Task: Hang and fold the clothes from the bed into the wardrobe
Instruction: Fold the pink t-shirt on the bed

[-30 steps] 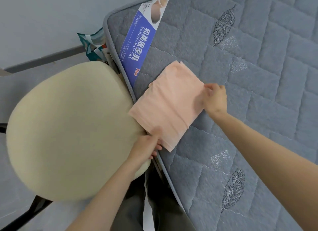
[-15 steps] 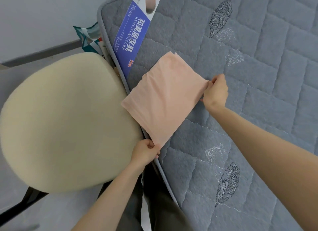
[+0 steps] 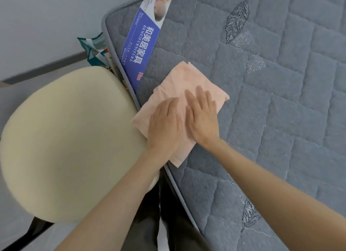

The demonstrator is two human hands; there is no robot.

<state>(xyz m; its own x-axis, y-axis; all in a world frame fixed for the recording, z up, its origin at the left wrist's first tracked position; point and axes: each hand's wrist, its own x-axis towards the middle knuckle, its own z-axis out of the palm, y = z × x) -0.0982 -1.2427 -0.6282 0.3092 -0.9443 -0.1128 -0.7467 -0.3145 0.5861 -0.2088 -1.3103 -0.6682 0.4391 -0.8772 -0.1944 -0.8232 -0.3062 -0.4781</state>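
Two palms, left hand (image 3: 164,127) and right hand (image 3: 202,119), flat on the folded pink garment (image 3: 179,78).
Both hands lie side by side with fingers straight, pressing down; neither grasps the fabric. The garment rests at the edge of the grey quilted mattress (image 3: 280,119), one corner projecting past the border toward the cream chair seat (image 3: 65,142), just beside the blue label (image 3: 142,44).

Grey quilted bed (image 3: 280,119), leaf-stitched, carrying a folded peach garment (image 3: 176,82) at its near edge, just beside a blue printed label (image 3: 142,50).
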